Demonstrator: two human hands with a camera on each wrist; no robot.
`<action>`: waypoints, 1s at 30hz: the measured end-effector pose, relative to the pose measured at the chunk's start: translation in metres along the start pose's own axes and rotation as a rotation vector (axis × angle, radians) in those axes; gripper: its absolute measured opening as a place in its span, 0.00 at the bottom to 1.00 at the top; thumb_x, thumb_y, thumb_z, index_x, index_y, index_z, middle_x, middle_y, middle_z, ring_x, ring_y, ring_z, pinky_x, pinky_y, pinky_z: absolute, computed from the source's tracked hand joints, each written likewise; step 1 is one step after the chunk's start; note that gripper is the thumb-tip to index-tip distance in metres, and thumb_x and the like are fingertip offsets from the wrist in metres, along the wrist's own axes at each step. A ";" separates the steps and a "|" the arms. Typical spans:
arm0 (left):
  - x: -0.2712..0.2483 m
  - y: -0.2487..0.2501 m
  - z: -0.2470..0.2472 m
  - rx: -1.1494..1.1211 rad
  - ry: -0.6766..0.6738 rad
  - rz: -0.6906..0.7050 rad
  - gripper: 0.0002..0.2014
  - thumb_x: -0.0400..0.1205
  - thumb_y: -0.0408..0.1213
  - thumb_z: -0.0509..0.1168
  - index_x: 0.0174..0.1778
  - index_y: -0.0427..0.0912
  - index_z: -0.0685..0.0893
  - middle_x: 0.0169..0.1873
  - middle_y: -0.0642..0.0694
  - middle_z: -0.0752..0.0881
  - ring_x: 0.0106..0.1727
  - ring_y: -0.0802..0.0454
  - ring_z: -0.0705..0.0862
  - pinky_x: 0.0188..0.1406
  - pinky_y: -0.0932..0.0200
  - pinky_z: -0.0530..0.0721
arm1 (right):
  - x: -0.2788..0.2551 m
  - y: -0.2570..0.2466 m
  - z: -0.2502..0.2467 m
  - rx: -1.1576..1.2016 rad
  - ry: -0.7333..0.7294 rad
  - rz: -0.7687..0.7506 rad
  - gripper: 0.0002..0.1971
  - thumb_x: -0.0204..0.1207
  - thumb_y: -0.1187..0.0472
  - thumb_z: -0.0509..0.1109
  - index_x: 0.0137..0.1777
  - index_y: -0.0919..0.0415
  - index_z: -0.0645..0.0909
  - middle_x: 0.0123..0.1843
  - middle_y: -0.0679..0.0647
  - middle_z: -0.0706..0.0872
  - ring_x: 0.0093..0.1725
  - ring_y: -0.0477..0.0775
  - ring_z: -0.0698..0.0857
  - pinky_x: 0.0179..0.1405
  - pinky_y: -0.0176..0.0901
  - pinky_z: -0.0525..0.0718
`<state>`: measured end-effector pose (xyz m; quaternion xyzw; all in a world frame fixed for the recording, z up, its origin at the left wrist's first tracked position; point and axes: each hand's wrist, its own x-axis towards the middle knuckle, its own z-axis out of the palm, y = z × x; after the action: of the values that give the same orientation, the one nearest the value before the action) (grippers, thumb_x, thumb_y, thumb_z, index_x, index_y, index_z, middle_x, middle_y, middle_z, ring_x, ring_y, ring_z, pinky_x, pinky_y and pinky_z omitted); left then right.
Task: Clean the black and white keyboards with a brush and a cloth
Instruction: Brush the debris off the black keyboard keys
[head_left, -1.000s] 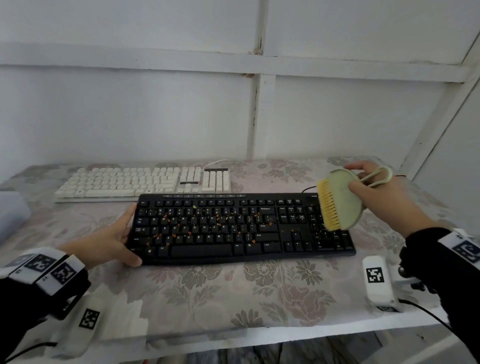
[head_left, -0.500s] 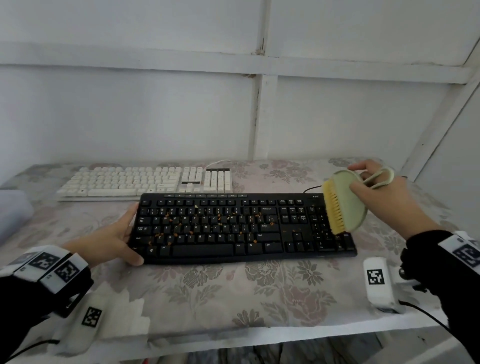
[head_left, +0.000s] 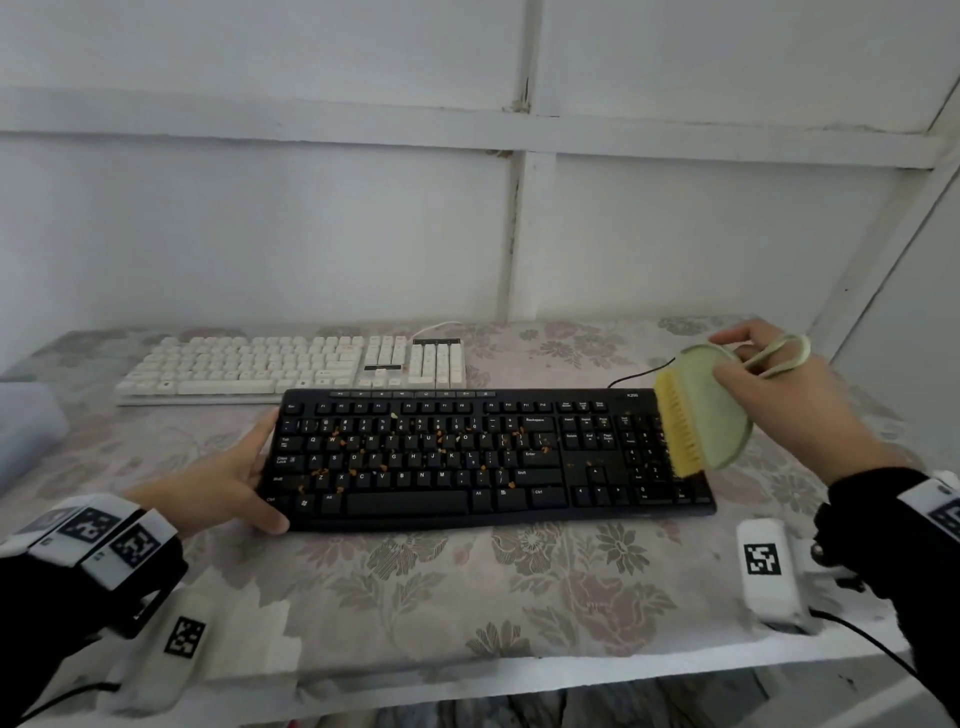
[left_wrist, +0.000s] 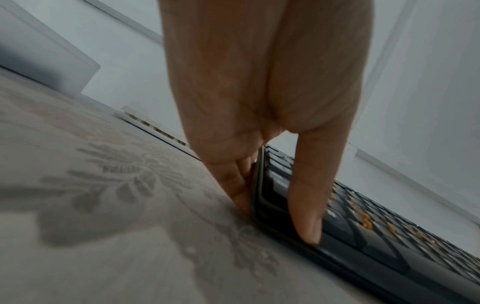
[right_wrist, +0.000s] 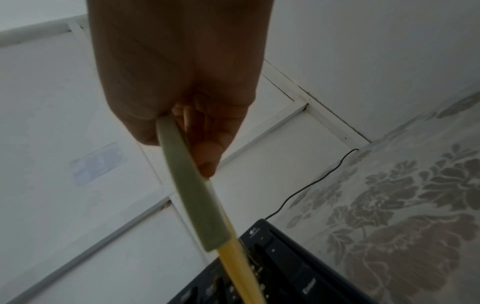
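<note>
Here, the black keyboard is laid flat on the bench, near the front edge; small orange crumbs are scattered over its letter keys; the white keyboard is laid just behind it, closer to the wall. The black keyboard's left end is held by the left hand; the thumb is pressed on top of the keys and the fingers are tucked against the side edge, down on the flowery cloth. The brush is gripped by the right hand; its round green back is pinched between thumb and fingers, and its loop handle is seen over the fingers; the yellow bristles are pointed left, at the number keys on the right end; whether the keys are touched cannot be told.
</note>
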<state>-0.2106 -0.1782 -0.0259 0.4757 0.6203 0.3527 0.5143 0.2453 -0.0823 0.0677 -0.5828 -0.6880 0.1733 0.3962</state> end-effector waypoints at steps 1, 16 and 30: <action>0.000 0.000 0.000 0.001 -0.002 -0.002 0.64 0.53 0.08 0.68 0.77 0.67 0.56 0.55 0.46 0.90 0.53 0.51 0.89 0.36 0.59 0.87 | 0.001 0.000 0.003 0.007 -0.010 -0.002 0.09 0.77 0.64 0.65 0.53 0.50 0.79 0.41 0.47 0.83 0.38 0.43 0.79 0.29 0.37 0.72; 0.003 -0.005 -0.004 0.019 -0.001 -0.015 0.64 0.58 0.05 0.67 0.79 0.65 0.54 0.54 0.48 0.90 0.53 0.52 0.89 0.37 0.60 0.87 | -0.006 0.017 -0.011 0.085 -0.111 -0.008 0.09 0.75 0.67 0.67 0.44 0.50 0.83 0.40 0.58 0.86 0.39 0.57 0.81 0.40 0.48 0.78; 0.002 -0.001 -0.003 0.069 0.008 -0.016 0.65 0.52 0.14 0.72 0.79 0.67 0.54 0.57 0.49 0.89 0.56 0.54 0.88 0.43 0.60 0.87 | -0.003 0.017 0.017 0.014 -0.173 -0.013 0.11 0.75 0.66 0.67 0.53 0.53 0.84 0.46 0.56 0.87 0.42 0.54 0.84 0.38 0.44 0.80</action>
<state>-0.2134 -0.1768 -0.0270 0.4866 0.6380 0.3289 0.4980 0.2442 -0.0772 0.0439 -0.5585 -0.7221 0.2255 0.3404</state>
